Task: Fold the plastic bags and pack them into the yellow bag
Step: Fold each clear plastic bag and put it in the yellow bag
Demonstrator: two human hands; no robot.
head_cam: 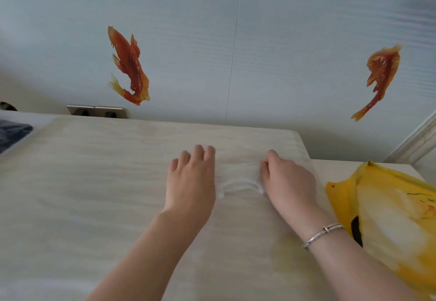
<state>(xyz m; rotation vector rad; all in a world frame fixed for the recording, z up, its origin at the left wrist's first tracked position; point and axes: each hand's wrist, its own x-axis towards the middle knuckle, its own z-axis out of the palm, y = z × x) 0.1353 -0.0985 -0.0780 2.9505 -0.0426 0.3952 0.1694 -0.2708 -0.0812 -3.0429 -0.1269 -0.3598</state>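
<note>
On the pale wood-grain table (pixel 94 182), near its far right corner: a clear plastic bag (pixel 238 171), spread flat, almost see-through against the grain, its looped handle (pixel 239 186) turned toward the viewer. Left hand (pixel 191 178) pressed palm-down on the bag's left side, fingers straight and slightly spread, nothing clasped. Right hand (pixel 287 180) on the bag's right side, fingers curled, thumb and forefinger apparently pinching the film at its right edge beside the handle; blurred there, so hard to be sure of the exact hold. Silver bracelet (pixel 323 234) on the right wrist.

Just beside the right forearm, at the table's right edge: the yellow bag (pixel 389 218), lying slack and crumpled, printed with a cartoon figure, black marking near its left fold. Apart from the clear bag, not touching either hand.

Behind the table: a light wall (pixel 236 29) with two orange fish stickers, one upper left (pixel 128 67), one upper right (pixel 379 76). Metal socket plate (pixel 96 111) low on the wall at the table's back edge. Dark blue cloth (pixel 13 133) at the far left.
</note>
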